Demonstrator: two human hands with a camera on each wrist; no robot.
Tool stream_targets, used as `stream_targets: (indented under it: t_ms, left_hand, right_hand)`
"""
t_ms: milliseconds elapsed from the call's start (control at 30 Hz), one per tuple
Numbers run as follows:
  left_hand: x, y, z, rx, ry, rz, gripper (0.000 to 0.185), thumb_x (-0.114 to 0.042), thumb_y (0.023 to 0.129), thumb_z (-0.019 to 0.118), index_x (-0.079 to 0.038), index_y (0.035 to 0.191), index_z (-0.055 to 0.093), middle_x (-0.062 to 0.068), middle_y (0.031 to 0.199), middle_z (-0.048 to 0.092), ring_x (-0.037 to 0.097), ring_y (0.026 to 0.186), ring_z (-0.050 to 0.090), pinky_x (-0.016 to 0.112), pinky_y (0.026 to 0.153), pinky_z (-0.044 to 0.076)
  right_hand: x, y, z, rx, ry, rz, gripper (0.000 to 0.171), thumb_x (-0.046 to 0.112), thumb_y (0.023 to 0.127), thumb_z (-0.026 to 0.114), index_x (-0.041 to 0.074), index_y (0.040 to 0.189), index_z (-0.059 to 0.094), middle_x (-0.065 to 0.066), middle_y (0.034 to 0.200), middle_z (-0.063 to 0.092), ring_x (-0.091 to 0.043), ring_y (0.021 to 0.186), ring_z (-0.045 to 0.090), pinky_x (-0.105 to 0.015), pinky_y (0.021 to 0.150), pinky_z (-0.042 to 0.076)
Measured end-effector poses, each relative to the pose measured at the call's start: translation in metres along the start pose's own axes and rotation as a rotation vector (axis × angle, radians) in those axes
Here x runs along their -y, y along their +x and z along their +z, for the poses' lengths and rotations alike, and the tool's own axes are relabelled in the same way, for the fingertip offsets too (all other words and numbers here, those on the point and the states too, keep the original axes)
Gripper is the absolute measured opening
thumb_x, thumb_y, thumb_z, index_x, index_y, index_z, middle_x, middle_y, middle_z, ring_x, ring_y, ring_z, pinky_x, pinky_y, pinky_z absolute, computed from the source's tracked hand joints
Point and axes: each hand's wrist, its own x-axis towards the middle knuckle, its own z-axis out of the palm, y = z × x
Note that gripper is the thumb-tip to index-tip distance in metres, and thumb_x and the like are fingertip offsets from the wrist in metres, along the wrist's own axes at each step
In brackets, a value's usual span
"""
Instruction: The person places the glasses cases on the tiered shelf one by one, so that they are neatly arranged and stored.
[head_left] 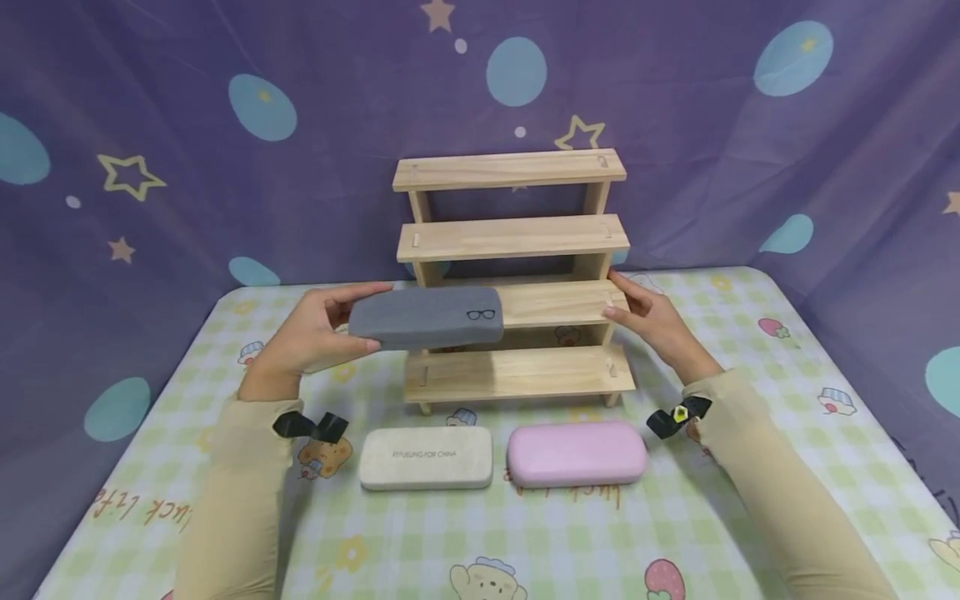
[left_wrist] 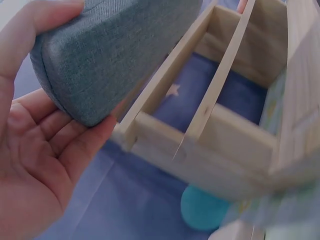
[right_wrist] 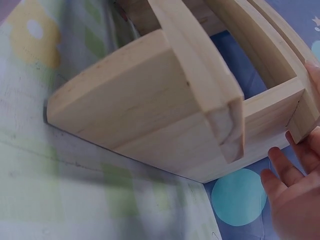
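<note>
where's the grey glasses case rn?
Head view: the grey glasses case is in the left hand, at the left end of the wooden rack's second step up.

The four-step pale wooden stair rack stands near the table's far edge, its second step half covered by the grey fabric glasses case. A beige rectangular case and a pink rounded case block the middle. Bare checked cloth lies open towards the near edge and both side edges.

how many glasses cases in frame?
3. The grey case is held by the left hand at the wooden rack, by its third step. The beige case and pink case lie on the table in front. None looks hidden.
</note>
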Motion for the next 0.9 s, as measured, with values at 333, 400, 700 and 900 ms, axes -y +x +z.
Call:
stream_targets:
  t_ms: [333, 400, 700, 900]
  left_hand:
    - [-0.005, 0.038, 0.021, -0.025, 0.002, 0.162, 0.064, 0.008, 0.067, 0.079, 0.000, 0.127, 0.058, -0.009, 0.075, 0.051, 0.013, 0.053, 0.019, 0.028, 0.049, 0.022]
    - [-0.006, 0.046, 0.023, -0.025, -0.003, 0.182, 0.065, 0.009, 0.066, 0.079, 0.000, 0.127, 0.059, -0.010, 0.082, 0.057, 0.014, 0.052, 0.018, 0.029, 0.049, 0.022]
    - [-0.016, 0.077, 0.025, -0.039, -0.056, 0.226, 0.064, 0.009, 0.068, 0.077, 0.001, 0.128, 0.057, -0.016, 0.088, 0.060, 0.014, 0.055, 0.018, 0.028, 0.051, 0.020]
    - [-0.023, 0.099, 0.023, -0.051, -0.111, 0.215, 0.063, 0.004, 0.070, 0.078, 0.000, 0.129, 0.056, -0.010, 0.052, 0.021, 0.014, 0.049, 0.016, 0.025, 0.047, 0.021]
  right_hand:
    - [0.000, 0.000, -0.001, -0.015, -0.052, 0.018, 0.067, 0.020, 0.093, 0.061, 0.012, 0.149, 0.025, -0.007, 0.155, 0.020, -0.023, 0.142, 0.018, -0.023, 0.109, 0.026]
    - [-0.001, -0.001, -0.002, -0.015, -0.053, 0.026, 0.067, 0.021, 0.093, 0.061, 0.013, 0.149, 0.025, -0.006, 0.156, 0.020, -0.022, 0.143, 0.016, -0.032, 0.113, 0.020]
    - [0.001, -0.001, 0.000, -0.005, -0.015, 0.028, 0.066, 0.019, 0.094, 0.059, 0.014, 0.150, 0.024, -0.009, 0.155, 0.020, -0.027, 0.139, 0.027, -0.018, 0.101, 0.035]
    - [0.001, -0.002, 0.000, -0.018, -0.020, 0.042, 0.066, 0.022, 0.094, 0.060, 0.015, 0.150, 0.025, -0.007, 0.155, 0.021, -0.027, 0.138, 0.027, -0.023, 0.105, 0.032]
